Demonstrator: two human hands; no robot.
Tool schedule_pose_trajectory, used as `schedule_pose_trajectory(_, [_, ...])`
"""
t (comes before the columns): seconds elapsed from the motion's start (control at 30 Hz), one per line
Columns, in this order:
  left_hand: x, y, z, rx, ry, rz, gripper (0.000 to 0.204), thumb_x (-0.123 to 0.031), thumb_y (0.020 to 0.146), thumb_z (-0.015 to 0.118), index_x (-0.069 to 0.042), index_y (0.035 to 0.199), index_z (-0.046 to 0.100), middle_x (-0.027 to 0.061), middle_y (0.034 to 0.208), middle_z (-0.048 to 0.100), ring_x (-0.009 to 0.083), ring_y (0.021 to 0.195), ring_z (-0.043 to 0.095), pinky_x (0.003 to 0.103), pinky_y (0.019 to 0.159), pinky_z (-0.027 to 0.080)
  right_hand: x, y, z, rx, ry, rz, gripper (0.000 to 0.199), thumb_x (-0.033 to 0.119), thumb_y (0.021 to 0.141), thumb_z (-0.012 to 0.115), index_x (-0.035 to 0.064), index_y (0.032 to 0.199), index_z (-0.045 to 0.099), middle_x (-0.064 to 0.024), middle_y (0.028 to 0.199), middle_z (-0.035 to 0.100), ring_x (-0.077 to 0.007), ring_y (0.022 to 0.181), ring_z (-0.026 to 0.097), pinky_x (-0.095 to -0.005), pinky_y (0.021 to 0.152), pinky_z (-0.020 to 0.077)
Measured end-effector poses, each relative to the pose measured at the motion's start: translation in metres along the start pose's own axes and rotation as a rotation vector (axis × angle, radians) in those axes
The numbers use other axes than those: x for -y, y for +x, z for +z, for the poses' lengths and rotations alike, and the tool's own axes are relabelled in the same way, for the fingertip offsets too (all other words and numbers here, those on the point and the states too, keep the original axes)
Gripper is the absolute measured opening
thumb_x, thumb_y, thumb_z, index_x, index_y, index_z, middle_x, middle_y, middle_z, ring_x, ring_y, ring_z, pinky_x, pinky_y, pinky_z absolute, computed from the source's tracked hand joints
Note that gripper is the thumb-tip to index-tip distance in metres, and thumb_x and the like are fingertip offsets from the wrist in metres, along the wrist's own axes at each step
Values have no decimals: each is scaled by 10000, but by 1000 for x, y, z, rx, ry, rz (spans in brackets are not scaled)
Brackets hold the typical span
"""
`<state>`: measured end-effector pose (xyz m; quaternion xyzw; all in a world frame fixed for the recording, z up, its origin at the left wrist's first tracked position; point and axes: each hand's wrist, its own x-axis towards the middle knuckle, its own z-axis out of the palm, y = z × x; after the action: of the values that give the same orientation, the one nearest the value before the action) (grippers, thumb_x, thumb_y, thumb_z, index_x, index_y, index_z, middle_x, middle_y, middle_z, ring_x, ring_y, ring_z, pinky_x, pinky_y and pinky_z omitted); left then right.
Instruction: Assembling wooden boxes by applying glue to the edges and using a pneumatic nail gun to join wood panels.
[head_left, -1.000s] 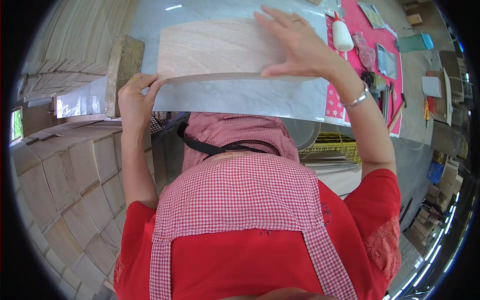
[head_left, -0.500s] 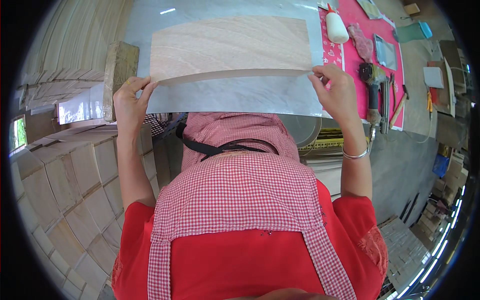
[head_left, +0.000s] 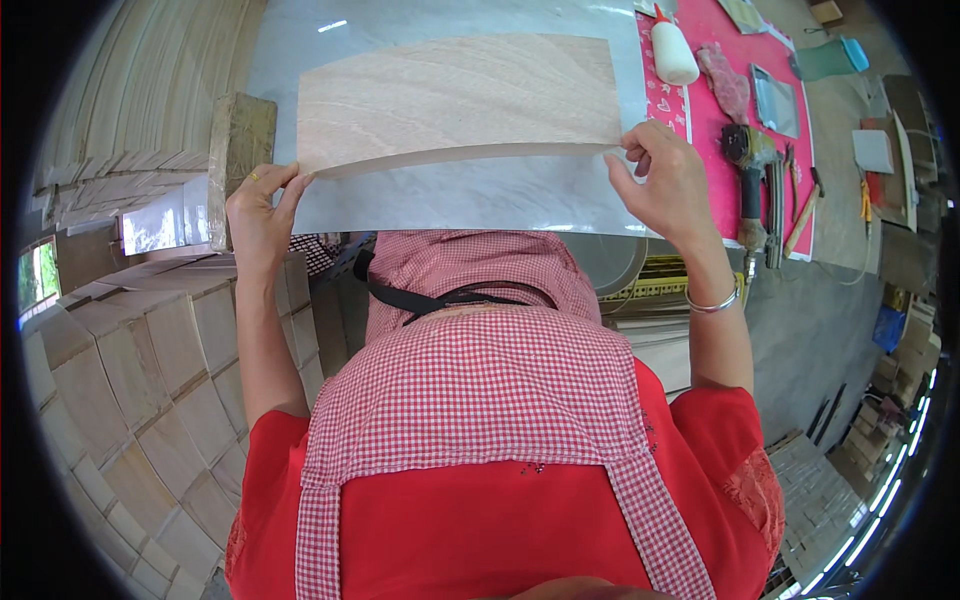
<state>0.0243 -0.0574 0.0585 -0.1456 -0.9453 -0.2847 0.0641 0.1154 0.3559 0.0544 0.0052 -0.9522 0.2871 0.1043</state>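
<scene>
A thin, pale wooden sheet (head_left: 460,105) lies over the grey, glossy tabletop (head_left: 460,200), its near edge bowed and slightly raised above a shadow. My left hand (head_left: 262,215) is closed, pinching the sheet's near left corner between thumb and fingers. At the near right corner is my right hand (head_left: 668,185), its curled fingers on the corner and its thumb just below the edge. How firmly that corner is gripped is partly hidden.
A worn block (head_left: 240,150) stands beside my left hand, near stacked wooden sheets (head_left: 150,90). More stacked boards (head_left: 150,380) rise at lower left. On the pink cloth (head_left: 715,105) at right are a white glue bottle (head_left: 674,52), a power tool (head_left: 745,175) and a hammer (head_left: 803,215).
The sheet's near edge and both hands sit slightly lower in the picture. My right thumb has shifted left and appears farther from the fingertips.
</scene>
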Motion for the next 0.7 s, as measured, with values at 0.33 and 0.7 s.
schedule_pose_trajectory(0.33, [-1,1,-2,27,24,-5,214,-101,838,758,50,982,712,137,864,693,228,765,658,310,725,504,-12,1,-1,-5,-44,-76,176,96,813,773,5,841,625,-92,715,584,-185,595,570,-291,564,468])
schedule_pose_trajectory(0.7, [-106,36,-1,52,282,437,392,-273,784,801,-65,1056,609,127,1364,576,352,1221,543,442,1013,427,-142,-86,-71,-285,-216,513,213,152,903,698,-19,1027,673,-138,933,672,-253,733,643,-329,685,513])
